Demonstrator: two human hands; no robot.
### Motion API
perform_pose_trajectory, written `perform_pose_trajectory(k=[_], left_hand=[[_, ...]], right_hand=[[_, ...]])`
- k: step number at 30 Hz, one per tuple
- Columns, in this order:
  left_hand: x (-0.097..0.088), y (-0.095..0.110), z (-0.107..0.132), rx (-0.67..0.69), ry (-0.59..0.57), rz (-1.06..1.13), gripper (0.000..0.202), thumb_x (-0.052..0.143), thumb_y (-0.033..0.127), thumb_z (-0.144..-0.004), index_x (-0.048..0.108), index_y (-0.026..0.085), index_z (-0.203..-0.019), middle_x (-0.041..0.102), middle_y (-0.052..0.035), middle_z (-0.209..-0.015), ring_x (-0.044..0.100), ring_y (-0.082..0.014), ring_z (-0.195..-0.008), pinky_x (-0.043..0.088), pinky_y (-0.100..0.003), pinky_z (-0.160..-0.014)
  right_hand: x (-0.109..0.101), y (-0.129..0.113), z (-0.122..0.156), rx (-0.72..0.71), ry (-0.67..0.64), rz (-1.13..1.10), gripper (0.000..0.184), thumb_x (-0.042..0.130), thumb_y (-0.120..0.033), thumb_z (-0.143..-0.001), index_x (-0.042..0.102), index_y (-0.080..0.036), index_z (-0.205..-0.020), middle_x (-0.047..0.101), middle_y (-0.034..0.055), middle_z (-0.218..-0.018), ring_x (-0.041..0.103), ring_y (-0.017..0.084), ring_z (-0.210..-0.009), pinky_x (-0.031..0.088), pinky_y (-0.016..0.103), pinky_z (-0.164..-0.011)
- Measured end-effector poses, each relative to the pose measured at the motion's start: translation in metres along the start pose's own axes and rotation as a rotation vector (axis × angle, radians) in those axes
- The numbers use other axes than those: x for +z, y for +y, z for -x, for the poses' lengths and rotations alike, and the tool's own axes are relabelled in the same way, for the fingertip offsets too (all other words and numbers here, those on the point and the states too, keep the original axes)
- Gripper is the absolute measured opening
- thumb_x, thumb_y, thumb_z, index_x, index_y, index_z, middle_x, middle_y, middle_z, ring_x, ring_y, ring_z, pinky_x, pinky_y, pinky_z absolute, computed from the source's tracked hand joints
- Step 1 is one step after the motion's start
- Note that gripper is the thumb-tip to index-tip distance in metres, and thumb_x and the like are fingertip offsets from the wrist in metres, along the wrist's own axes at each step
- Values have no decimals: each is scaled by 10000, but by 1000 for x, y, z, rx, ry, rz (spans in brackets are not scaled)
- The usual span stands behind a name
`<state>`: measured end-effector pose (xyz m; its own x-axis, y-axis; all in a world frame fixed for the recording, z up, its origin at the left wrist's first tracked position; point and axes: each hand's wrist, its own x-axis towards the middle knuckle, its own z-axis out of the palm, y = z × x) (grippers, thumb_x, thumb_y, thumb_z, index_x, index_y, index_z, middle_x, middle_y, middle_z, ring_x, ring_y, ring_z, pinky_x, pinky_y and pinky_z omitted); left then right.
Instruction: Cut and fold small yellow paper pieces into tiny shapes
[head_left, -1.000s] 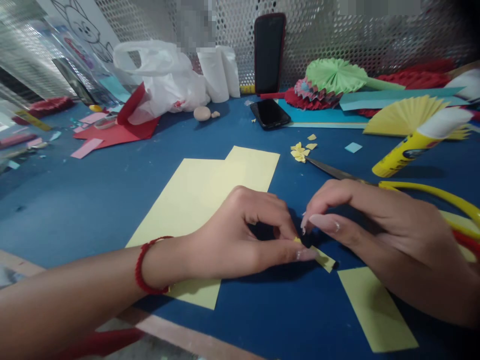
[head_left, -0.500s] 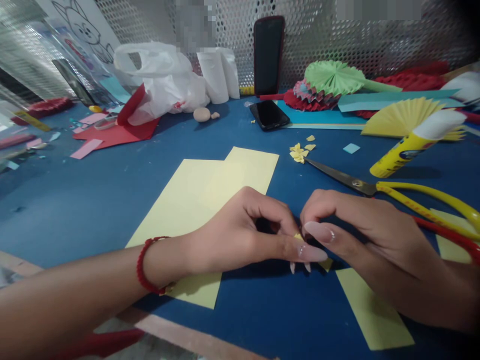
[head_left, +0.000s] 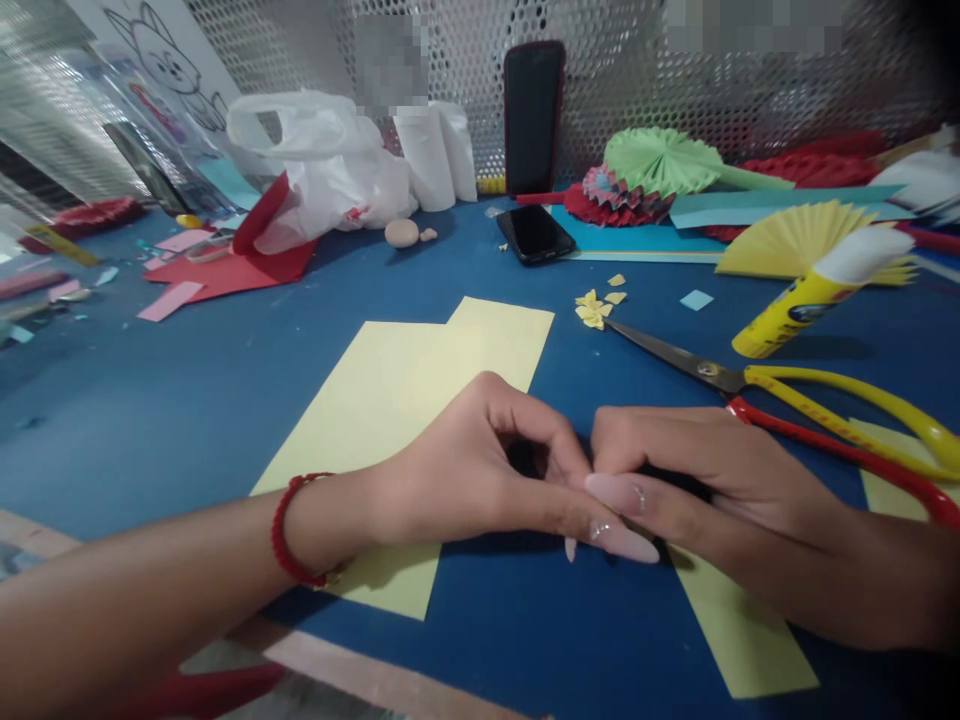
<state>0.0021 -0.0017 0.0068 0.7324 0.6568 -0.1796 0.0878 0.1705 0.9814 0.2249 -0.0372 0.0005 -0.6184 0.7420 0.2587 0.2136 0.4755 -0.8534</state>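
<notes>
My left hand, a red braided bracelet on its wrist, reaches across a large sheet of yellow paper. Its thumb and fingers are pinched together. Pressed against them are the closed thumb and forefinger of my right hand, so the fingertips meet. Yellow paper showed at these fingertips a moment ago; now the fingers hide that small piece. Under the right hand lies a narrow strip of yellow paper. Open scissors with yellow and red handles rest just beyond that hand.
Small yellow paper bits lie by the scissor tips. A glue stick stands tilted in view at the right, near a yellow paper fan. Farther back are a flat phone, an upright phone and a white plastic bag.
My right hand has closed in on my left, its thumb now meeting the left fingertips. The yellow paper visible between the fingers is now covered. The view has shifted slightly.
</notes>
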Motion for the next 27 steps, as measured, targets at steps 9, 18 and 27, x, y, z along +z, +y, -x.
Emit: perform_pose_trajectory(k=[9,18,27], left_hand=[[-1,1,2,64,-106,197,163,911,256,-870,848,119,-811,776,-44,-723,713,-95,-678,614,-165,-678],[3,1,-4,3,-159,356,216,909,340,-874,838,159,-781,784,3,-704,748,-71,-642,642,-136,-699],[0,-3,-9,-12,-166,367,281,791,345,-996,785,131,-814,761,20,-758,725,-34,-693,598,-89,-693]], right_hand=[[1,1,0,-213,18,-16,322,488,-298,-1160,709,-194,-951,691,-19,-820,651,83,-764,535,185,-726],[12,-7,2,-132,171,14,335,486,-247,-1156,603,-220,-844,574,-70,-771,597,56,-734,505,170,-759],[14,2,6,-51,224,55,361,464,-410,-1172,643,-233,-913,644,-67,-842,608,61,-746,480,210,-731]])
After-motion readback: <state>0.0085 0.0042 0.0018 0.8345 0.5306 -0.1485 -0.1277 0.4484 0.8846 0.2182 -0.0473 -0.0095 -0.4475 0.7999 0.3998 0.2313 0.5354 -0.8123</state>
